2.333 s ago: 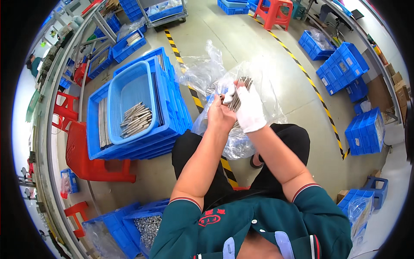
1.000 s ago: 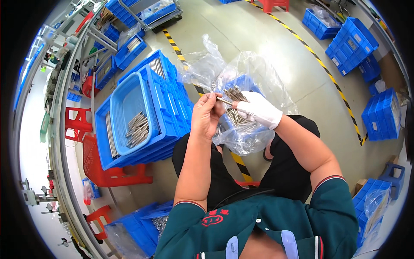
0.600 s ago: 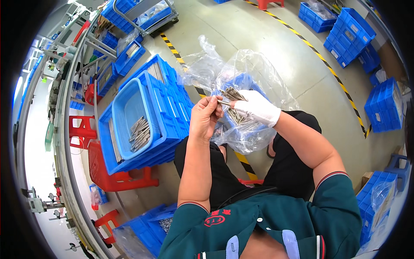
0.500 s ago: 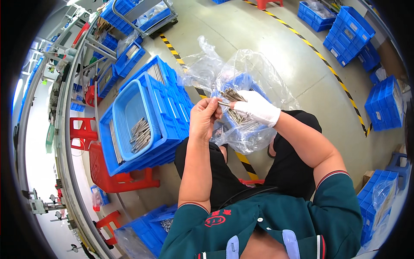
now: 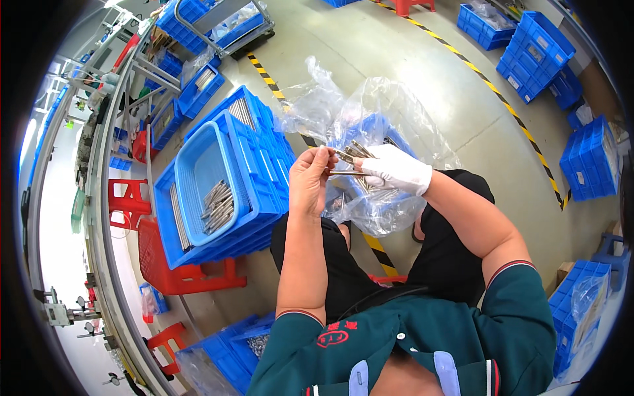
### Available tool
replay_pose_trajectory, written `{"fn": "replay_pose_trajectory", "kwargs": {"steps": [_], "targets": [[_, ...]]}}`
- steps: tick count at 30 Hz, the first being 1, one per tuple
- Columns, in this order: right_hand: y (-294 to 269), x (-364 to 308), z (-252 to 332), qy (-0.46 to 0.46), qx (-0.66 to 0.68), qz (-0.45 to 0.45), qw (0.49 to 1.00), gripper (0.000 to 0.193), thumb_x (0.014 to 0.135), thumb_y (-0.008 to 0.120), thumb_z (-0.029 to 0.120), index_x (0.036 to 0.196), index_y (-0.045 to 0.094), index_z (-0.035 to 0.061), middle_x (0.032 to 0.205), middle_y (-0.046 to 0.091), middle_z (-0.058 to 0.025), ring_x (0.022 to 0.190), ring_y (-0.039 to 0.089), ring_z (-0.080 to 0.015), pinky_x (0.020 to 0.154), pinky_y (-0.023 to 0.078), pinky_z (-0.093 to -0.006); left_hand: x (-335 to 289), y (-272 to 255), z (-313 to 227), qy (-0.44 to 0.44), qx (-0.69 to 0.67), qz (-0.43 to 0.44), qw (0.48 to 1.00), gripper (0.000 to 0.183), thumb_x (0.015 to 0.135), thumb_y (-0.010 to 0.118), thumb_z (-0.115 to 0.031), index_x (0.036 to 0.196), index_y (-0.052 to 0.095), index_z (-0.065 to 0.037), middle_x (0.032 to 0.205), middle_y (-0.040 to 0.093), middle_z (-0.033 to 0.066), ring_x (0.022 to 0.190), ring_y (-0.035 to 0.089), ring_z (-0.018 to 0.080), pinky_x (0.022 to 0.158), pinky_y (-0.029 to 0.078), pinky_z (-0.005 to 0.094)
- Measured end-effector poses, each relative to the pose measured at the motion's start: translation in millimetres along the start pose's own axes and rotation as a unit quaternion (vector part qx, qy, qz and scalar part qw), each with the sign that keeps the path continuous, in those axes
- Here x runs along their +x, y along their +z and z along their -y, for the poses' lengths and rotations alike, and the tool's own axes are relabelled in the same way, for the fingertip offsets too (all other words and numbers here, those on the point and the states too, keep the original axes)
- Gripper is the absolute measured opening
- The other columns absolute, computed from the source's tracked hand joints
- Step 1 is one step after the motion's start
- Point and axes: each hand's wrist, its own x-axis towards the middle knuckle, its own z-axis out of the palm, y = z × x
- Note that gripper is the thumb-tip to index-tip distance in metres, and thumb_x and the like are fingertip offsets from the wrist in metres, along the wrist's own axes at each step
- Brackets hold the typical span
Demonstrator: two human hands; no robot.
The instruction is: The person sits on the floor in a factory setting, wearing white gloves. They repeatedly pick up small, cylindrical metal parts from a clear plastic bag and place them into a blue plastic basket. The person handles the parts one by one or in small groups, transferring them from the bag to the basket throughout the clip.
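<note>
My bare left hand (image 5: 308,181) is closed, its thumb and fingertips pinched on the end of a slim metal rod. My right hand (image 5: 404,173), in a white glove, grips a bundle of metal rods (image 5: 357,150) that fan out toward the left fingers. One rod (image 5: 348,173) lies lower, bridging the gap between both hands. Exactly which rod the left fingertips hold is partly hidden. Below the hands is a blue crate (image 5: 370,125) lined with a clear plastic bag (image 5: 413,119), with more rods inside under the glove.
At the left, a light-blue basket (image 5: 191,155) holding metal rods (image 5: 218,208) sits on stacked blue crates (image 5: 267,158). A red stool (image 5: 158,257) supports that stack. Yellow-black tape (image 5: 378,251) runs along the floor. More blue crates (image 5: 535,56) stand far right.
The rod between my hands sits at a different angle, with the bundle in the glove more spread. My left fingers have shifted slightly; both hands stay over the crate.
</note>
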Motion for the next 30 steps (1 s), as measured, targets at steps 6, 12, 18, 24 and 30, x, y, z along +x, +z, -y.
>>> {"fn": "replay_pose_trajectory", "kwargs": {"steps": [6, 12, 18, 24, 30], "targets": [[0.4, 2.1, 2.3, -0.038, -0.066, -0.036, 0.996, 0.028, 0.088, 0.060, 0.031, 0.078, 0.059, 0.0057, 0.060, 0.047, 0.0025, 0.054, 0.041, -0.0062, 0.048, 0.032, -0.0234, -1.6, -2.5, 4.6, -0.038, -0.007, 0.023, 0.999, 0.016, 0.091, 0.061, -0.022, 0.091, 0.063, -0.006, 0.080, 0.064, 0.0029, 0.074, 0.059, 0.0111, 0.068, 0.046, 0.0254], [0.1, -1.8, 6.8, -0.050, -0.133, -0.043, 0.989, 0.030, 0.087, 0.062, 0.033, 0.079, 0.059, 0.0040, 0.060, 0.048, 0.0014, 0.055, 0.042, -0.0074, 0.050, 0.035, -0.0251, -1.3, -2.4, -0.8, -0.023, -0.026, 0.009, 0.999, 0.019, 0.090, 0.062, -0.022, 0.093, 0.063, -0.003, 0.078, 0.062, 0.0029, 0.071, 0.055, 0.0101, 0.068, 0.045, 0.0245], [-1.5, 0.7, 3.2, -0.058, -0.148, -0.029, 0.987, 0.031, 0.086, 0.063, 0.033, 0.079, 0.059, 0.0037, 0.060, 0.048, 0.0017, 0.055, 0.042, -0.0071, 0.050, 0.034, -0.0252, 0.3, -9.3, -1.0, -0.034, 0.012, 0.034, 0.999, 0.020, 0.090, 0.062, -0.021, 0.090, 0.064, -0.001, 0.077, 0.062, 0.0033, 0.070, 0.056, 0.0096, 0.067, 0.045, 0.0240], [-1.8, -0.4, 3.1, -0.045, -0.132, -0.010, 0.990, 0.025, 0.085, 0.064, 0.029, 0.079, 0.059, 0.0054, 0.060, 0.046, 0.0034, 0.052, 0.039, -0.0055, 0.047, 0.032, -0.0238, -2.9, -9.0, -7.4, -0.043, 0.062, 0.049, 0.996, 0.017, 0.086, 0.067, -0.017, 0.087, 0.065, 0.000, 0.075, 0.063, 0.0040, 0.069, 0.055, 0.0106, 0.066, 0.044, 0.0241], [-2.8, -2.3, 3.1, -0.036, -0.113, -0.002, 0.993, 0.026, 0.085, 0.064, 0.030, 0.079, 0.059, 0.0051, 0.061, 0.048, 0.0026, 0.054, 0.040, -0.0060, 0.048, 0.032, -0.0236, -5.0, -3.5, -12.2, -0.008, 0.141, 0.037, 0.989, 0.016, 0.084, 0.068, -0.015, 0.083, 0.065, 0.001, 0.076, 0.064, 0.0058, 0.067, 0.055, 0.0115, 0.064, 0.043, 0.0248]]}}
